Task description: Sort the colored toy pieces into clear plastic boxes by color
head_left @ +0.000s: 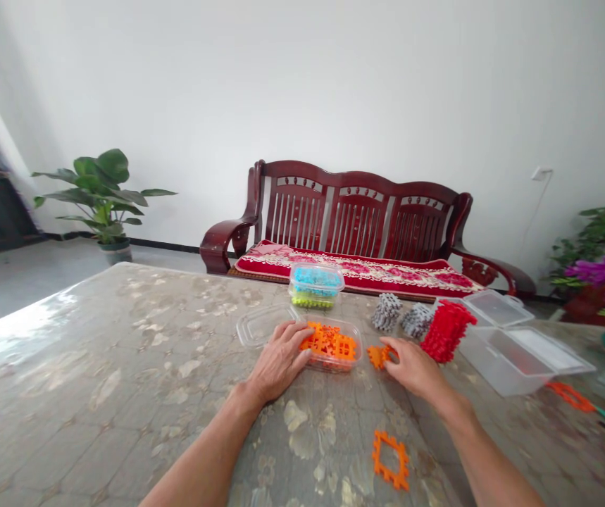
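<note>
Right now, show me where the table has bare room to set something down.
Bare: the table's wide left side, beyond the left hand; also the near strip around the lone orange frame. Crowded: between the orange-filled tub, red stack, grey stacks and clear bin.

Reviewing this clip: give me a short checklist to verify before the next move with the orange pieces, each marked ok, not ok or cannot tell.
1. Left hand rests on the orange-filled container: ok.
2. Right hand touches the small orange cluster: ok; grip closed: cannot tell.
3. Container open, loose lid lying beside it: ok.
4. Room left in container: cannot tell.
5. Orange frame piece lies apart, near the table edge: ok.
</note>
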Demonstrator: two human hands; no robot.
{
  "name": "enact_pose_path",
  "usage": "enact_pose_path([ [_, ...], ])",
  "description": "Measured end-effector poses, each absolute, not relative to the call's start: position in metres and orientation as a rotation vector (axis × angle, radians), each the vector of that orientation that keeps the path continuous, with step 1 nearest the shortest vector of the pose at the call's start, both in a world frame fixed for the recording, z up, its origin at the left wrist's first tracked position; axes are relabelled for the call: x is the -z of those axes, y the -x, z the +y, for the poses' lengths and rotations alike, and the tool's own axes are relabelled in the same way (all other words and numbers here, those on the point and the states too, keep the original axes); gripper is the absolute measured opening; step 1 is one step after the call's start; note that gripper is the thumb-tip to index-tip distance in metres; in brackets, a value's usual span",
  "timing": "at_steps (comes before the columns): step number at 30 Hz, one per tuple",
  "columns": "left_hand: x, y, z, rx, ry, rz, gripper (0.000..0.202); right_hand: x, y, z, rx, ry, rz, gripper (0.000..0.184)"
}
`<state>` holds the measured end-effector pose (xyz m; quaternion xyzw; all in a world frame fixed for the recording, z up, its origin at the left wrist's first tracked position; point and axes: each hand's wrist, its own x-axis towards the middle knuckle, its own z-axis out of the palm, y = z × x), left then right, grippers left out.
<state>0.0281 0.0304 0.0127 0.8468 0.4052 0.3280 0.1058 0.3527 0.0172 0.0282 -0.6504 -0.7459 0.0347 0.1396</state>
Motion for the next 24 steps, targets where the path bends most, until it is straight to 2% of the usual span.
enact_pose_path([
  [5,-0.005,-0.026,0.032,-0.998,-2.327,1.232,0.054,-0.045,-0.333,0.023,-0.092,1.556,-2.095,0.044],
  [11,-0.005,-0.027,0.032,-0.983,-2.246,1.209,0.060,-0.074,-0.276,0.044,-0.159,1.334,-2.239,0.045],
  [16,-0.007,-0.028,0.031,-0.996,-2.263,1.193,0.058,-0.071,-0.251,0.063,-0.211,1.268,-2.314,0.044],
  [21,-0.006,-0.027,0.031,-0.987,-2.300,1.185,0.048,-0.064,-0.254,0.061,-0.274,1.295,-2.262,0.023],
  [24,-0.007,-0.027,0.031,-0.976,-2.302,1.186,0.043,-0.064,-0.255,0.058,-0.261,1.327,-2.289,0.021],
])
